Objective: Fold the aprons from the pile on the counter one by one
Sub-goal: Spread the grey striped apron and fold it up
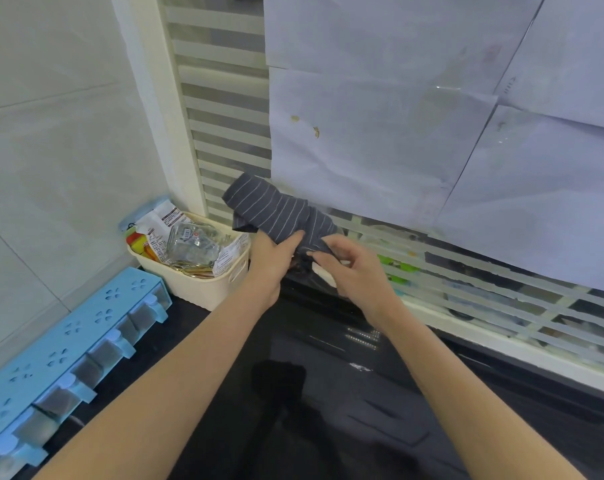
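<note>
Seemingly early — both hands grip a bunched dark grey white-striped cloth apron [279, 211] at the black glossy counter's [328, 393] back edge: left hand [271, 256] and right hand [350, 268] w/ fingers closed on it; nothing folded yet.

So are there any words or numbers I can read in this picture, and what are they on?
None can be read.
Packets in the cream basket: printed lines, too small and blurred.
Clear bag in the basket: a barcode sticker, digits unreadable.
Papers on the window: faint marks only, no legible text.
Striped apron and blue spice rack: no writing, only stripes and flower cut-outs.
</note>
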Available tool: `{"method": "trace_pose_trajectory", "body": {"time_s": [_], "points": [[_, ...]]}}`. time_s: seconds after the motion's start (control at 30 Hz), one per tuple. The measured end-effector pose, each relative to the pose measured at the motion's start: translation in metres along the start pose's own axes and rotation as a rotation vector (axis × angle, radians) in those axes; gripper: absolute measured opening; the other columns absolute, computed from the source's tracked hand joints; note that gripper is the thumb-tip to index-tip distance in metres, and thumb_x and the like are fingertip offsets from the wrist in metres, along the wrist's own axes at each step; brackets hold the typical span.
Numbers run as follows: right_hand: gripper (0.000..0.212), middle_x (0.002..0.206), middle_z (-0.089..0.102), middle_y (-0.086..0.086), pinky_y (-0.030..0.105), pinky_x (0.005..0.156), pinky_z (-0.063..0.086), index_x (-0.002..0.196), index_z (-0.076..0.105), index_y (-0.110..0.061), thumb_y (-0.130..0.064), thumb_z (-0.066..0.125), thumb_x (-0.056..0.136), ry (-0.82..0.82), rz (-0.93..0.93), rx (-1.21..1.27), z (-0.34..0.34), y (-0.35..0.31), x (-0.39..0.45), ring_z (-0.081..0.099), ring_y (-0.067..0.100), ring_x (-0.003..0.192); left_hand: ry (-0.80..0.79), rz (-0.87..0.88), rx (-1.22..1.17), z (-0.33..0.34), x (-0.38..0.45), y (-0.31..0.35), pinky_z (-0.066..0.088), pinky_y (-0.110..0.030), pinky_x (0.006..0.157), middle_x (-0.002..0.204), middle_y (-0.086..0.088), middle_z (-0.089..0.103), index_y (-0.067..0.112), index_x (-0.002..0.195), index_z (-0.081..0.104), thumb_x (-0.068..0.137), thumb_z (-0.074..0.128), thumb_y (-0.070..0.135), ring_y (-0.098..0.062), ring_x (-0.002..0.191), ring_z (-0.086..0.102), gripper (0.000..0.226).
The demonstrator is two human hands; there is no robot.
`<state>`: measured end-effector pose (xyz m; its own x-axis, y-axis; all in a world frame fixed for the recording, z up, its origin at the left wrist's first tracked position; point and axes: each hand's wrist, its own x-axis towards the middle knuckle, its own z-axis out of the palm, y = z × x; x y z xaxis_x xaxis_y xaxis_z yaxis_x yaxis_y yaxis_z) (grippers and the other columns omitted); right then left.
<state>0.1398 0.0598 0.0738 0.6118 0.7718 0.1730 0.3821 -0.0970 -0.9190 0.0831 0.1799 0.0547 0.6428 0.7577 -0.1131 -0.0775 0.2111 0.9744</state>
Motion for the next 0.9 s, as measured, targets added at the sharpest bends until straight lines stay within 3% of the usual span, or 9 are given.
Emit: {"method": "trace_pose_trajectory", "body": {"time_s": [0.17, 0.23, 0.3, 0.37, 0.5, 0.6, 0.7, 0.83, 0.9], "points": [[0.006, 0.068, 0.055, -0.014, 0.015, 0.068, 0.041, 0.083, 0.064, -0.02, -0.017, 0.069, 0.084, 0.093, -0.017, -0.199, -0.023, 0.011, 0.02, 0.052, -0.002, 0.067, -0.211, -0.105, -0.065, -0.014, -0.002, -0.004, 0.05, -0.046, 0.094, 0.128, -0.007, 0.056, 0.018, 0.134, 0.042, 0.088, 0.06, 0.007, -0.023, 0.117, 0.055, 0.051], [0.021, 0.076, 0.055, 0.008, 0.019, 0.06, 0.047, 0.085, 0.056, -0.017, -0.023, 0.075, 0.078, 0.137, 0.008, -0.207, -0.029, 0.016, 0.022, 0.055, 0.015, 0.069, -0.31, -0.184, -0.103, -0.02, 0.0, -0.004, 0.052, -0.046, 0.091, 0.129, -0.011, 0.056, 0.016, 0.135, 0.042, 0.088, 0.059, 0.004, -0.025, 0.115, 0.058, 0.052], [0.027, 0.087, 0.059, 0.02, 0.028, 0.067, 0.053, 0.087, 0.055, -0.016, -0.03, 0.076, 0.076, 0.122, 0.028, -0.28, -0.032, 0.017, 0.026, 0.061, 0.029, 0.075, -0.378, -0.257, -0.14, -0.025, 0.002, -0.002, 0.053, -0.047, 0.089, 0.128, -0.015, 0.057, 0.015, 0.138, 0.04, 0.088, 0.057, 0.003, -0.028, 0.11, 0.061, 0.054], [0.025, 0.083, 0.063, 0.011, 0.031, 0.069, 0.054, 0.082, 0.058, -0.015, -0.034, 0.074, 0.076, 0.084, 0.059, -0.301, -0.038, 0.015, 0.028, 0.062, 0.023, 0.076, -0.434, -0.31, -0.171, -0.03, 0.001, 0.001, 0.053, -0.051, 0.086, 0.127, -0.018, 0.057, 0.014, 0.136, 0.042, 0.088, 0.056, 0.001, -0.031, 0.11, 0.061, 0.052], [0.024, 0.053, 0.058, -0.006, 0.015, 0.051, 0.044, 0.064, 0.06, -0.015, -0.03, 0.074, 0.077, 0.02, 0.157, -0.215, -0.058, 0.013, 0.035, 0.052, 0.004, 0.048, -0.636, -0.429, -0.235, -0.044, -0.006, 0.002, 0.055, -0.051, 0.081, 0.119, -0.018, 0.062, 0.013, 0.127, 0.049, 0.083, 0.054, 0.002, -0.033, 0.106, 0.063, 0.045], [0.019, 0.064, 0.066, 0.0, 0.016, 0.054, 0.05, 0.069, 0.063, -0.009, -0.022, 0.075, 0.076, 0.037, 0.192, -0.045, -0.063, 0.01, 0.037, 0.062, 0.003, 0.054, -0.79, -0.498, -0.147, -0.05, -0.01, 0.003, 0.059, -0.034, 0.07, 0.096, -0.012, 0.069, 0.007, 0.115, 0.055, 0.073, 0.072, 0.005, -0.023, 0.086, 0.068, 0.045], [0.009, 0.081, 0.07, 0.006, 0.023, 0.065, 0.056, 0.076, 0.064, -0.008, -0.012, 0.068, 0.084, 0.07, 0.235, 0.065, -0.063, 0.01, 0.039, 0.066, 0.009, 0.068, -0.929, -0.508, -0.106, -0.05, -0.011, 0.004, 0.059, -0.031, 0.071, 0.094, -0.01, 0.07, 0.012, 0.102, 0.071, 0.05, 0.09, 0.012, -0.021, 0.086, 0.069, 0.055], [0.027, 0.085, 0.07, 0.011, 0.025, 0.056, 0.059, 0.097, 0.062, -0.014, -0.001, 0.039, 0.099, -0.056, 0.489, 0.367, -0.064, 0.008, 0.037, 0.065, 0.018, 0.059, -0.859, -0.457, -0.158, -0.052, -0.011, 0.007, 0.058, -0.029, 0.061, 0.085, -0.01, 0.071, 0.013, 0.084, 0.077, 0.034, 0.095, 0.011, -0.019, 0.075, 0.07, 0.053], [0.031, 0.081, 0.067, 0.013, 0.022, 0.049, 0.055, 0.095, 0.059, -0.014, 0.004, 0.034, 0.099, 0.033, 0.444, 0.539, -0.062, 0.003, 0.037, 0.063, 0.016, 0.049, -0.812, -0.44, -0.183, -0.052, -0.01, 0.006, 0.057, -0.028, 0.057, 0.08, -0.011, 0.071, 0.01, 0.081, 0.077, 0.038, 0.093, 0.004, -0.02, 0.07, 0.07, 0.046]]}}
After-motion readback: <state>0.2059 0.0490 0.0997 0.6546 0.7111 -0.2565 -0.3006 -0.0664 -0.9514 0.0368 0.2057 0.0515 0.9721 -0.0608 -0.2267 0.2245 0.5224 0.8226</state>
